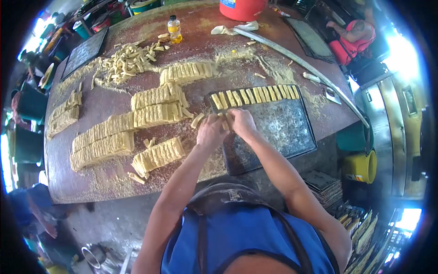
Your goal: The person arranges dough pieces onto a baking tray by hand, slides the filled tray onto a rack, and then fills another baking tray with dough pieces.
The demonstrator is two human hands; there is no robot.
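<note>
A dark baking tray [278, 128] lies before me, with a row of pale dough strips [258, 95] along its far edge. My left hand [212, 131] and my right hand [242, 122] meet over the tray's left side. Between their closed fingers is a dough strip [223, 121], partly hidden. One loose dough piece [197, 120] lies just left of my left hand. Farther left, stacked rows of cut dough strips [157, 115] stand on the table, and a shorter block [159, 155] sits nearer to me.
The reddish table [114, 185] is dusted with crumbs. A heap of dough scraps [127, 61], an oil bottle [174, 29] and a red bucket [242, 8] are toward the back. A long metal bar [301, 59] crosses the right side. Another person [358, 34] is at far right.
</note>
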